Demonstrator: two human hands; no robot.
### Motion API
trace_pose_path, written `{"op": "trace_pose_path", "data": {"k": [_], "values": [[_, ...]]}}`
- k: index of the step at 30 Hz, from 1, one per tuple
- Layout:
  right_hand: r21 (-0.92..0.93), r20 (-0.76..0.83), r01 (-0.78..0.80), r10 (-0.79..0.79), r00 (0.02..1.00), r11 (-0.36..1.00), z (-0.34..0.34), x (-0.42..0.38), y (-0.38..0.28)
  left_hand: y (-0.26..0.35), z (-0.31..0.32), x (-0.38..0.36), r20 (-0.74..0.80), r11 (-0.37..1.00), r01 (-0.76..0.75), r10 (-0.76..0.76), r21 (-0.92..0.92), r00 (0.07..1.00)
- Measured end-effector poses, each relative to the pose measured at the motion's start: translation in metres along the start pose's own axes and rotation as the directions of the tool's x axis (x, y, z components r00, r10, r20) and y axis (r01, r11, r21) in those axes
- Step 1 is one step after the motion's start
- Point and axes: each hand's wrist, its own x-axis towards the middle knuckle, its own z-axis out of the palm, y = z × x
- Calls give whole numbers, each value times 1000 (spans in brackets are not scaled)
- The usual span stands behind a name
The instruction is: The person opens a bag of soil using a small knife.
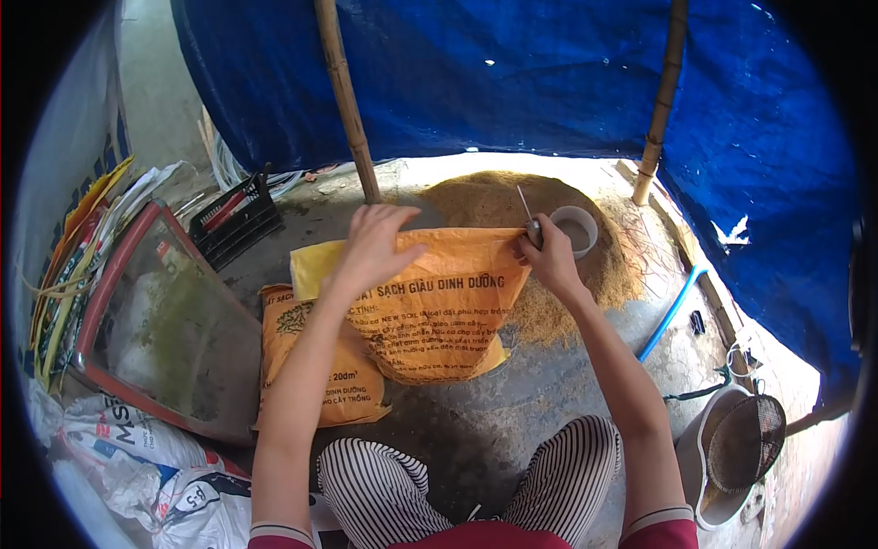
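Observation:
An orange printed soil sack [434, 302] is spread upright in front of me, with a yellow edge at its left. My left hand [380, 247] lies over the sack's upper left part, fingers stretched out and thumb apart. At the upper right corner, my right hand [549, 256] is closed on a tool with a dark grip and a thin metal shaft [524, 200]. The same hand appears to pinch the sack's corner. Its fingertips are partly hidden. A second orange sack [338, 380], which looks filled, rests on the floor behind my left forearm.
Beyond the sack is a heap of yellow-brown grain-like husks [476, 194] holding a white tub [585, 220]. On the left are a red-framed panel [174, 320], a black crate [238, 220] and white sacks [137, 439]. At right are a blue pipe [672, 316], a bucket [690, 457] and a mesh sieve [745, 439].

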Motion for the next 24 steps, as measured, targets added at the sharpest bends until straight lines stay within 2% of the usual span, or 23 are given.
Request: {"op": "trace_pose_path", "data": {"k": [2, 5, 7, 9, 11, 12, 14, 16, 17, 20, 22, 24], "values": [[-16, -3, 9, -9, 1000, 1000, -1, -1, 1, 18, 11, 8, -4, 999, -50, 51, 13, 999], [38, 1, -39, 39, 999, 999, -2, -2, -3, 24, 22, 20, 72, 1000, -14, 13, 13, 997], [25, -5, -23, 23, 1000, 999, -1, 0, 3, 24, 24, 25, 246, 990, 137, -126, -31, 961], [17, -9, -10, 10, 1000, 1000, 3, -3, -3, 19, 29, 26, 237, 984, 173, -156, -52, 959], [163, -86, 2, 12, 996, 987, 8, -11, -15, 20, 31, 31, 229, 975, 207, -184, -77, 956], [163, -88, 2, 13, 996, 987, 9, -19, -27, 23, 27, 35, 271, 966, 256, -236, -41, 933], [295, 28, -115, 112, 993, 949, 11, -39, -53, 26, 30, 37, 314, 953, 302, -285, -5, 905], [253, 215, -253, 201, 956, 934, 14, -57, -75, 29, 41, 38, 135, 985, 136, -121, -109, 983], [309, 269, -256, 174, 947, 916, 20, -64, -72, 32, 45, 40, 141, 985, 133, -117, -112, 983], [348, 354, -383, 258, 899, 856, 32, -76, -62, 38, 52, 48, 161, 988, 80, -59, -130, 985], [369, 379, -436, 295, 877, 821, 32, -77, -59, 38, 55, 50, 268, 985, 140, -109, -101, 957], [388, 409, -479, 319, 855, 787, 32, -74, -55, 37, 53, 51, 275, 983, 149, -116, -105, 955]]}}
